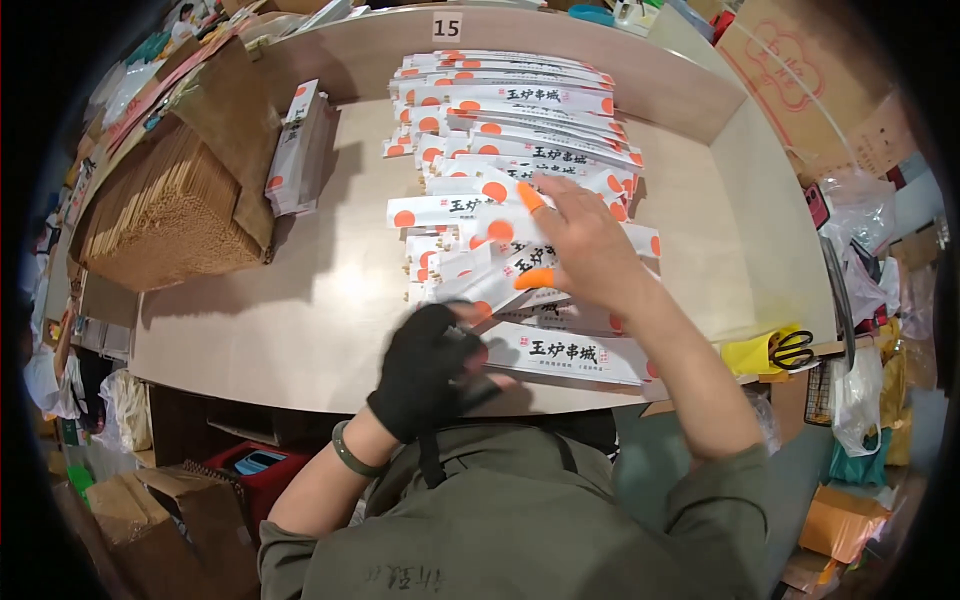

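White paper sleeves (560, 350) with orange dots and dark print lie in a long overlapping pile down the middle of the desk. Pale stick ends poke out at the left of some. My right hand (590, 240), with orange covers on the thumb and a finger, is over the pile, its thumb and fingers apart around a blurred sleeve. Closer to the desk's front edge, my left hand (425, 370) wears a black fingerless glove. It is beside the lower left end of a slanted sleeve, its fingers smeared by motion, so its grip is unclear.
A cardboard box (255, 170) packed with thin wooden sticks (170, 215) stands at the left. Beside it lies a stack of flat white sleeves (297, 150). Black-handled scissors (792, 350) rest by something yellow at the right edge. Raised panels (350, 60) border the desk's back.
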Available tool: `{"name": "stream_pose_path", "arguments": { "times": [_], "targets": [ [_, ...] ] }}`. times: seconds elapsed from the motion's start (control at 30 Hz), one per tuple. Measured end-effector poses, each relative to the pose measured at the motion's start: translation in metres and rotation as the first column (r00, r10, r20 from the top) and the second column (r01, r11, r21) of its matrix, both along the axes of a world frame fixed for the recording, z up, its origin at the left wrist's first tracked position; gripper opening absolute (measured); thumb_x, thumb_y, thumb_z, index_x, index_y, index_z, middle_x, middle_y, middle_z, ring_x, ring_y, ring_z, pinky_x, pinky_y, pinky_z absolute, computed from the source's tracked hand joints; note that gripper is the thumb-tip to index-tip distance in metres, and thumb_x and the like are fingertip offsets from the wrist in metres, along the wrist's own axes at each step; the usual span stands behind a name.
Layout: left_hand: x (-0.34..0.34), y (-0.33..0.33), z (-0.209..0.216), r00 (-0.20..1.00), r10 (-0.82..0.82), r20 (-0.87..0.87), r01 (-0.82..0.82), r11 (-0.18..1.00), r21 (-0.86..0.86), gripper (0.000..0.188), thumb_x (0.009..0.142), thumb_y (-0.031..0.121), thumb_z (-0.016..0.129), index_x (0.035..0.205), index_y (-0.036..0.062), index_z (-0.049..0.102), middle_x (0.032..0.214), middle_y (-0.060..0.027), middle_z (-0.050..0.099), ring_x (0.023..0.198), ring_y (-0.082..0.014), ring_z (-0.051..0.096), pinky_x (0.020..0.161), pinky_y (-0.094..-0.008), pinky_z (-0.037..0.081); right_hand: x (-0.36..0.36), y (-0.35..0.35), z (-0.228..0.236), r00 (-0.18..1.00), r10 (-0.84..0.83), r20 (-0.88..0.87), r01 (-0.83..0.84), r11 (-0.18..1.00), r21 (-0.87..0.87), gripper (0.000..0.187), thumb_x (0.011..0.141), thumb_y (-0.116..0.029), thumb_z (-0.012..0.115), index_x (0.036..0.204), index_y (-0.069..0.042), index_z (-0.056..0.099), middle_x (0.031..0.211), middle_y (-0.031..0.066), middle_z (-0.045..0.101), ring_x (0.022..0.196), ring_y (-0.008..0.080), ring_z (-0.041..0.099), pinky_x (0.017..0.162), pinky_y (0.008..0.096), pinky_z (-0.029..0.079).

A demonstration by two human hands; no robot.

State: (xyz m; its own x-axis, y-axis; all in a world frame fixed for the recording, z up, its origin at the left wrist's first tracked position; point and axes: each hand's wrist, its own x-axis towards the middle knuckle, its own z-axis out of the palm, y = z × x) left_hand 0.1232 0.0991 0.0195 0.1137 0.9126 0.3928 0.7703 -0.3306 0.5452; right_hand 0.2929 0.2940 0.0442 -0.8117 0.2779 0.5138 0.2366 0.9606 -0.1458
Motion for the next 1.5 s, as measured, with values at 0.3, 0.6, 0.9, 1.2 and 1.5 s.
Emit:
{"name": "stream_pose_path", "arguments": {
  "times": [0.3,0.6,0.9,1.2,1.5],
  "targets": [
    [0.03,0.042,-0.039,0.91,-0.28,-0.305,0.248,0.958,-0.142,0.038,0.063,0.024,0.076,0.091,0.0064,0.059,0.095,-0.0118,0.059,0.093,-0.0294,0.057,0.082,-0.0417,0.047,0.013,0.015,-0.06,0.95,0.094,0.297,-0.097,0.995,-0.005,0.068,0.068,-0.027,0.075,0.129,-0.009,0.052,0.139,0.0238,0.037,0.134,0.0415,0.031,0.111,0.0599,0.022],
    [0.033,0.041,-0.029,0.976,-0.162,-0.144,0.11,0.944,-0.311,0.034,0.075,0.034,0.071,0.095,0.0104,0.057,0.081,-0.0084,0.057,0.07,-0.0274,0.061,0.062,-0.0416,0.049,-0.08,0.152,-0.076,0.984,-0.129,0.125,0.042,0.842,0.537,0.056,0.079,-0.038,0.065,0.129,-0.013,0.054,0.143,0.018,0.036,0.136,0.0375,0.029,0.108,0.0622,0.023],
    [-0.14,-0.001,0.043,0.728,0.674,-0.126,-0.638,0.733,0.238,0.039,0.076,0.032,0.074,0.105,0.0077,0.062,0.099,-0.0136,0.064,0.09,-0.0321,0.062,0.079,-0.0414,0.05,-0.049,0.108,-0.079,0.944,-0.191,0.268,0.166,0.98,0.113,0.083,0.075,-0.043,0.072,0.144,-0.012,0.037,0.151,0.0193,0.023,0.141,0.0394,0.02,0.111,0.0619,0.015],
    [-0.347,0.04,0.165,0.515,0.707,-0.485,-0.857,0.402,-0.323,0.063,0.082,0.043,0.066,0.129,0.0033,0.051,0.118,-0.0159,0.062,0.103,-0.0262,0.061,0.089,-0.0395,0.049,-0.049,0.07,-0.069,0.957,-0.18,0.228,0.163,0.982,0.091,0.072,0.081,-0.049,0.065,0.134,-0.005,0.048,0.144,0.027,0.033,0.135,0.0435,0.03,0.107,0.0629,0.022],
    [-0.427,0.09,0.129,0.749,0.422,-0.511,-0.635,0.676,-0.373,0.029,0.086,0.028,0.063,0.105,0.0071,0.067,0.093,-0.0063,0.069,0.074,-0.0173,0.061,0.074,-0.0355,0.05,-0.001,0.028,-0.053,0.965,-0.132,0.225,0.122,0.991,0.056,0.047,0.084,-0.036,0.067,0.119,-0.005,0.059,0.137,0.0234,0.041,0.132,0.0388,0.036,0.109,0.0591,0.025]
  ]
}}
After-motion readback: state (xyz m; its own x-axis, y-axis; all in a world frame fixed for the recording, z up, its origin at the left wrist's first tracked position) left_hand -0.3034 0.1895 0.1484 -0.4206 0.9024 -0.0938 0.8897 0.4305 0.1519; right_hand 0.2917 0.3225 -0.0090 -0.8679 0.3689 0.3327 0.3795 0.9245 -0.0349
